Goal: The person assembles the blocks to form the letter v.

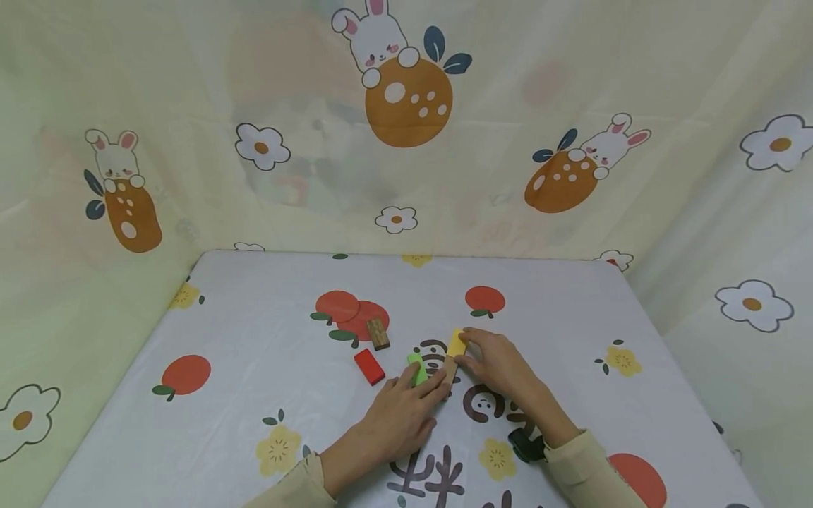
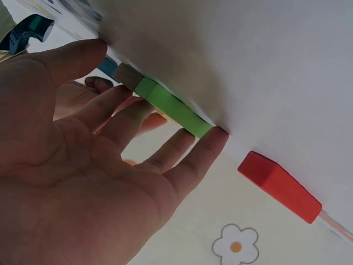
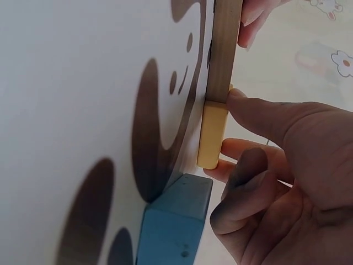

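In the head view, my left hand (image 1: 400, 415) rests on the table with fingers extended, fingertips at the green block (image 1: 416, 367) and the plain wooden block (image 1: 449, 368). Its thumb is apart from the blocks in the left wrist view. My right hand (image 1: 504, 363) pinches the yellow block (image 1: 456, 343), thumb near the joint with the wooden block and a finger by the far end. Yellow and wooden blocks lie end to end in the right wrist view. A blue block (image 3: 175, 221) stands just past the yellow one there; the right hand hides it from the head view.
Left of the green block lie a red block (image 1: 369, 367) and a dark wood-grain block (image 1: 377, 334). The table (image 1: 241, 317) has a white cloth printed with fruit and flowers. Patterned curtains (image 1: 305, 204) stand behind and at both sides.
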`<state>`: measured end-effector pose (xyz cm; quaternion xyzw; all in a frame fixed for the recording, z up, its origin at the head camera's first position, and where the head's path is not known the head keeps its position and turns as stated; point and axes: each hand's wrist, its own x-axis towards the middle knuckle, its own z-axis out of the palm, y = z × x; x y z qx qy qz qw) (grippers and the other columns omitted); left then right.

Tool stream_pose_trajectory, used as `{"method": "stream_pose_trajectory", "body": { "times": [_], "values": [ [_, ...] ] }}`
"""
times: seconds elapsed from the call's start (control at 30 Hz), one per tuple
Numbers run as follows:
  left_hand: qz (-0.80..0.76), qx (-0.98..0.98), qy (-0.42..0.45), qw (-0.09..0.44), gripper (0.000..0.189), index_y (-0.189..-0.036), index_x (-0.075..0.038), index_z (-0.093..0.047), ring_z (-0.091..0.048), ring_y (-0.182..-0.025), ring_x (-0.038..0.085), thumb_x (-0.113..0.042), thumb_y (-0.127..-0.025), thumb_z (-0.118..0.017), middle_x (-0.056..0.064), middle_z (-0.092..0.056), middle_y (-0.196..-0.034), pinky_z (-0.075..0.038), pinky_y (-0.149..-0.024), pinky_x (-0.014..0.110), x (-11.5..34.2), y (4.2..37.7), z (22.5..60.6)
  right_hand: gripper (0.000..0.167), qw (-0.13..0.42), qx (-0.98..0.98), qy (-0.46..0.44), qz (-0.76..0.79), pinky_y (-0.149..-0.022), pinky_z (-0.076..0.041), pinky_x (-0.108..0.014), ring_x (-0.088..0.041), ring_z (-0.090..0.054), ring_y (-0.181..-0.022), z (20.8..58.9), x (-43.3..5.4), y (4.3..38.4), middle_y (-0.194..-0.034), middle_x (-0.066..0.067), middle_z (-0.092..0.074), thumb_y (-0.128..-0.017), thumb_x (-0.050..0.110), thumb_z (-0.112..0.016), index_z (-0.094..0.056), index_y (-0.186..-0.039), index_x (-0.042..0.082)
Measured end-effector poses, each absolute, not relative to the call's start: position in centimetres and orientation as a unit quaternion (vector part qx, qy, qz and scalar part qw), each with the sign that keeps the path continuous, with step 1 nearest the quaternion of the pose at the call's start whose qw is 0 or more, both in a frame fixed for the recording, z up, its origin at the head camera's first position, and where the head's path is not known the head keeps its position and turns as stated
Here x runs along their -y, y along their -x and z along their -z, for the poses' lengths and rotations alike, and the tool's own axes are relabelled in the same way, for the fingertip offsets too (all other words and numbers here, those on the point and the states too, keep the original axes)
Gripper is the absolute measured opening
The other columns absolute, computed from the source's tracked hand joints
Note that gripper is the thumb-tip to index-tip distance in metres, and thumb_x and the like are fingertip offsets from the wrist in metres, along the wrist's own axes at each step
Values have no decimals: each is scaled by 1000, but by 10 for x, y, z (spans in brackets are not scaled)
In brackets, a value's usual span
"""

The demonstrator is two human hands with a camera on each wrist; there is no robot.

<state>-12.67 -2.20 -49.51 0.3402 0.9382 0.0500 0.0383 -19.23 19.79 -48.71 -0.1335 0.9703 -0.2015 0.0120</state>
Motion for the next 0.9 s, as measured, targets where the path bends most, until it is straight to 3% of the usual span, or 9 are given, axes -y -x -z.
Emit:
{"method": "stream_pose_trajectory", "body": {
  "times": [0.9],
  "values": [
    [-53,-939,-336,44,64,-163,-30,-42,-42,-156,36,-36,-103,-65,-9,-39,-172,-55,-110,50,21,126,495,49,0,-972,152,181,-112,-52,-56,-42,-65,-134,487,-200,189,-148,-19,-66,-96,27,-79,-70,-136,2]
  ]
}}
